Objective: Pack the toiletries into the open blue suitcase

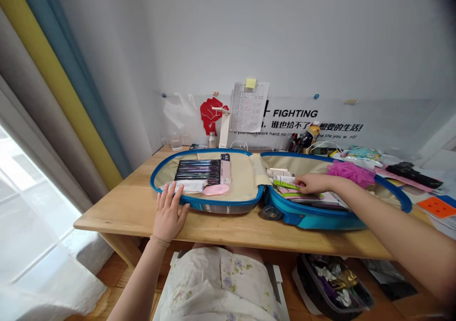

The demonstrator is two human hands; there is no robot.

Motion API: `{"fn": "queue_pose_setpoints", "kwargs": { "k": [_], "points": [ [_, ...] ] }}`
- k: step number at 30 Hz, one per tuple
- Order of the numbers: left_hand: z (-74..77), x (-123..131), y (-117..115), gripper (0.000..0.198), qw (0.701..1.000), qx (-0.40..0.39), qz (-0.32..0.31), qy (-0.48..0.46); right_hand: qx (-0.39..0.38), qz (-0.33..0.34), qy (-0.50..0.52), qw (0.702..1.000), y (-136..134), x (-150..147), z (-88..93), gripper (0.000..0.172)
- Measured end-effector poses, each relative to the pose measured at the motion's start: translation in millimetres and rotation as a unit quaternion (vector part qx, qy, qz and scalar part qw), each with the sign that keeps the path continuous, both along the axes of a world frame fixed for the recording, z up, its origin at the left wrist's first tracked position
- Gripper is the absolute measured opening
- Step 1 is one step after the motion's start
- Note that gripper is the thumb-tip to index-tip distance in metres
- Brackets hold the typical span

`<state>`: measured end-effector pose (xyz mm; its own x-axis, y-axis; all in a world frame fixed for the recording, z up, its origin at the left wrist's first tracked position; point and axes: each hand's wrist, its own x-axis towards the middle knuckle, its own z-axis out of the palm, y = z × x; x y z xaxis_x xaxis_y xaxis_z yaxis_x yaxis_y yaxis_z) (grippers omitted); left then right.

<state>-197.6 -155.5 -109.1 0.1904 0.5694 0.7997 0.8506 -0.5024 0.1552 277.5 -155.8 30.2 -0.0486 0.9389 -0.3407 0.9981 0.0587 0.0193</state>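
A blue suitcase lies open on a wooden table, its two halves side by side. My left hand rests with fingers spread on the front rim of the left half, touching a white packet. Inside that half are a pack of dark, shiny strips on a pink card and a pink oval case. Over the right half, my right hand pinches the end of a green and white tube; its fingertips are partly hidden. Flat boxes and papers lie under it, with a pink mesh bath puff behind my wrist.
A wooden table carries the suitcase. Behind it stand a white lamp, a plastic cup and an orange-capped bottle. Papers and a black object lie at right. A bin full of rubbish stands below.
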Motion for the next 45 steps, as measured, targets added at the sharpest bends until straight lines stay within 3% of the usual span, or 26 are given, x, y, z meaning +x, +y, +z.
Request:
{"fn": "queue_pose_setpoints", "kwargs": {
  "k": [5,10,13,16,20,25,29,40,45],
  "points": [
    [0.3,0.5,-0.7,0.055,1.0,-0.006,0.001,-0.005,0.045,-0.007,-0.001,0.999,-6.0,5.2,6.6,0.036],
    [0.5,0.8,-1.3,0.054,1.0,-0.012,0.005,-0.006,0.159,-0.03,0.066,0.985,-1.0,-0.9,28.0,0.051],
    [0.8,0.8,-1.6,0.054,1.0,-0.014,0.004,-0.007,0.181,-0.001,0.098,0.979,5.7,-34.0,38.6,0.057],
    [0.5,0.5,-1.3,0.055,1.0,-0.016,0.002,-0.01,0.164,0.101,0.115,0.975,14.2,-86.1,39.8,0.054],
    [-0.3,-0.3,-0.4,0.055,1.0,-0.015,0.006,-0.001,0.105,0.215,0.1,0.966,30.8,-152.9,25.9,0.047],
    [-0.1,-0.6,-0.5,0.055,1.0,-0.003,0.003,0.005,0.07,0.247,0.087,0.963,52.1,-194.3,-0.4,0.04],
    [0.2,-0.5,-0.8,0.056,1.0,-0.008,0.005,0.006,0.057,0.256,0.078,0.962,56.0,-200.2,-12.4,0.042],
    [-0.4,-0.3,-0.7,0.056,1.0,-0.014,0.004,-0.001,0.071,0.265,0.077,0.959,54.4,-198.4,-18.1,0.043],
    [-0.5,0.0,-0.8,0.056,1.0,-0.014,0.002,-0.002,0.109,0.252,0.089,0.957,47.0,-188.4,3.8,0.045]
  ]
}}
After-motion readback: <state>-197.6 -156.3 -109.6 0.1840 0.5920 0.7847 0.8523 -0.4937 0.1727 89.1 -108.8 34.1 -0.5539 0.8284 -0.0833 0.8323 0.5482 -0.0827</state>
